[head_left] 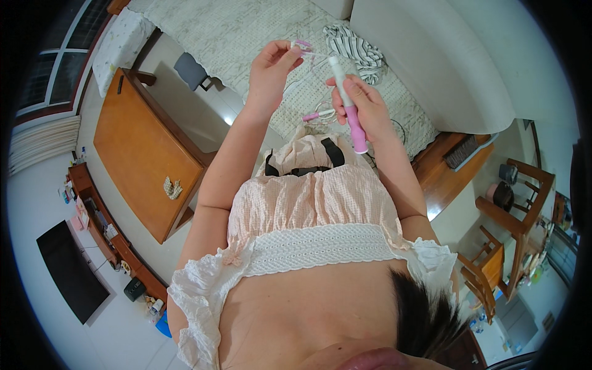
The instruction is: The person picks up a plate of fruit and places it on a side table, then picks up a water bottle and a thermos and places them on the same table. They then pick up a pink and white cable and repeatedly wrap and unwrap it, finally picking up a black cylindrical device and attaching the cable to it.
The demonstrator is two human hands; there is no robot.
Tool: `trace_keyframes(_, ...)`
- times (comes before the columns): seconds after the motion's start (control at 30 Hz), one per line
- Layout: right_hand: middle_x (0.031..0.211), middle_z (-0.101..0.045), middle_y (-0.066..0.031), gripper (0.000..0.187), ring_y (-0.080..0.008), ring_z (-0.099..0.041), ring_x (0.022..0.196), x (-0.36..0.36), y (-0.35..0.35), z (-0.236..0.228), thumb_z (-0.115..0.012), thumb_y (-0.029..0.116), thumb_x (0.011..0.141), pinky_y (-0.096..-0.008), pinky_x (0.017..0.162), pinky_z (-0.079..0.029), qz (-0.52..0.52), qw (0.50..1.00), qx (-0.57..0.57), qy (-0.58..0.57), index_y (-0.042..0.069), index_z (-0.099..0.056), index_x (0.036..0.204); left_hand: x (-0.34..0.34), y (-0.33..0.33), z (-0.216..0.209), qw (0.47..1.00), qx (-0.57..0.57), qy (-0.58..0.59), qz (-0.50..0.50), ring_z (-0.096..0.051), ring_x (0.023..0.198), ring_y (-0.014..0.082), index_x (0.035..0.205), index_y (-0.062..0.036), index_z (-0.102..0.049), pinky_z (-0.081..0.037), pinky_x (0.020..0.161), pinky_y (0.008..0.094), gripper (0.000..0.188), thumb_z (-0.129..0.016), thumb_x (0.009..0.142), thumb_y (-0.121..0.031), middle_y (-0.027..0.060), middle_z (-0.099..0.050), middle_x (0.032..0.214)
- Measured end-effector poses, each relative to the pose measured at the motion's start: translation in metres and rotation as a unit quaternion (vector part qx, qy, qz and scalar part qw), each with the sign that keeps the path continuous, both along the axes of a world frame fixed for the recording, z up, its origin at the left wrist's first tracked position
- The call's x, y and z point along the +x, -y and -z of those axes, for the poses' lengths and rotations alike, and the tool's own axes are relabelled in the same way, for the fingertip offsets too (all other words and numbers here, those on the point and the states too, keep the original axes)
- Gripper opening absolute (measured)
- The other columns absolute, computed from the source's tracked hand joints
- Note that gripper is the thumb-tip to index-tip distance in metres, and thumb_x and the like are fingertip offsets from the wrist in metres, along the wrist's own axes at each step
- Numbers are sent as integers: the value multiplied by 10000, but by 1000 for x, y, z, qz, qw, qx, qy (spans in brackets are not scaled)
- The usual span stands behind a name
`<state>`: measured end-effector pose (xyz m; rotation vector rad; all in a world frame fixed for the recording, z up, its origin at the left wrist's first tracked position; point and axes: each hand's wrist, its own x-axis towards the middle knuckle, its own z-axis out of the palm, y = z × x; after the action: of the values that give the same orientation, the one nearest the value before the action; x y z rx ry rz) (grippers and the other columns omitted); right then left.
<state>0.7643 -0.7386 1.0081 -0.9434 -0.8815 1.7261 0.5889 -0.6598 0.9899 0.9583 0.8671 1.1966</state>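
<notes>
My left hand [275,60] is raised over the bed, thumb and fingers pinching a small pink-and-white piece [301,45]. A thin pale cord seems to run from there toward the white tip of a long pink-and-white handle [351,106], which looks like a skipping-rope handle. My right hand [365,102] is closed around the middle of that handle, its white end up and away from me, its pink end toward me. Just left of my right hand, a second, smaller-looking pink-and-white handle [317,115] rests on the bed beside a loosely coiled pale cord [325,110].
A quilted cover [246,31] lies under my hands, with a striped black-and-white cloth [354,49] bunched beyond them. To the left are a wooden table [142,148] and a grey stool [191,71]. A brush [468,151] sits on the wooden ledge at right, near wooden chairs [487,265].
</notes>
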Motion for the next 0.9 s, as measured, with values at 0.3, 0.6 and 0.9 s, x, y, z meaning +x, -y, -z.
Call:
trace_keyframes(0.3, 694, -528, -14, 303, -53, -434, 490, -9, -3, -21, -469, 244, 919, -182, 441, -383, -8, 998, -35, 54, -6, -554, 1069, 5, 15, -1, 997, 58, -48, 28, -574, 825, 132, 940, 5, -520, -488, 794, 282, 93, -533, 865, -47, 65, -579, 909)
trace_keyframes(0.6, 677, -541, -18, 288, -59, -445, 462, -13, -6, -23, -530, 245, 890, -201, 432, -400, 2, 996, -61, 65, -7, -591, 1014, 8, 25, -6, 974, 155, -162, -22, -565, 770, 90, 938, -4, -510, -463, 674, 226, 112, -545, 832, -20, 45, -578, 809)
trace_keyframes(0.9, 690, -530, -13, 271, -55, -475, 501, -20, -12, -24, -551, 272, 876, -213, 434, -413, 71, 982, -15, 176, 20, -600, 963, 10, 41, -13, 894, 295, -337, 18, -581, 885, 314, 946, -53, -547, -465, 750, 367, 185, -574, 763, -38, 154, -589, 978)
